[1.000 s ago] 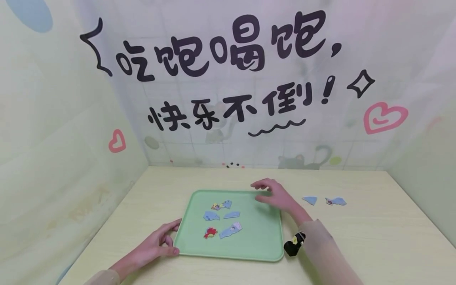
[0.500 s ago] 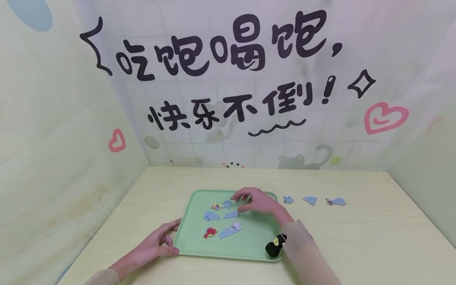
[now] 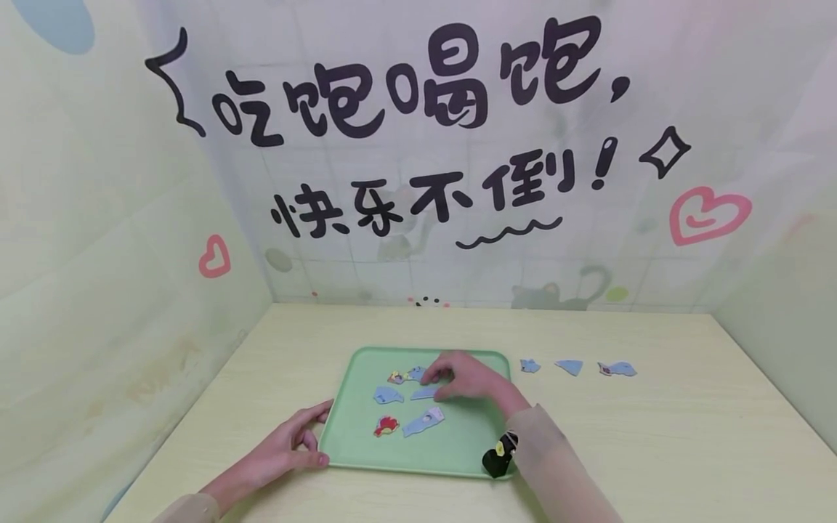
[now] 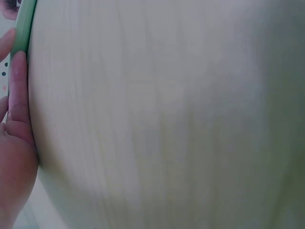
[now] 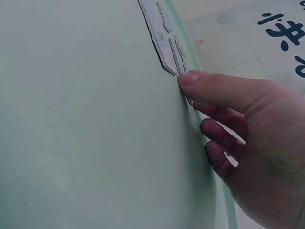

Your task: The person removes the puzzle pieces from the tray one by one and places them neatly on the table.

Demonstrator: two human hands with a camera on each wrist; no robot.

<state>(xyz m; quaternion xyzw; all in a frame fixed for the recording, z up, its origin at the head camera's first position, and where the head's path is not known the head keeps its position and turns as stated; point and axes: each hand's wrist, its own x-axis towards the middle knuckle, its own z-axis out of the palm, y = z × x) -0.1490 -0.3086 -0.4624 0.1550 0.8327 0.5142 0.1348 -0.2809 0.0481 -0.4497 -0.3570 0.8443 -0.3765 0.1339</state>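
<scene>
My left hand (image 3: 288, 447) lies against the left edge of a pale green tray (image 3: 471, 450). Thumb and forefinger press its rim; the left wrist view shows the outstretched thumb (image 4: 19, 86) along the tray's outer side. Over the tray, my right hand (image 3: 467, 378) pinches a thin blue strip-shaped puzzle piece (image 3: 423, 395) by its right end, thumb on the near side. Its fingers hide part of a blue-and-yellow piece (image 3: 410, 374) behind. Also on the tray are a curved blue piece (image 3: 389, 395), a red one (image 3: 386, 426) and a longer blue-pink one (image 3: 423, 421).
On the table (image 3: 654, 436), right of the tray, a small star-like blue piece (image 3: 530, 366), a triangular one (image 3: 569, 367) and a wavy one (image 3: 617, 369) lie in a row. A printed cloth (image 3: 366, 276) hangs behind the table.
My right hand has moved left from the tray's back right corner to the puzzle pieces, its thumb and fingers closing together. The star-like piece is now uncovered. My left hand stays put.
</scene>
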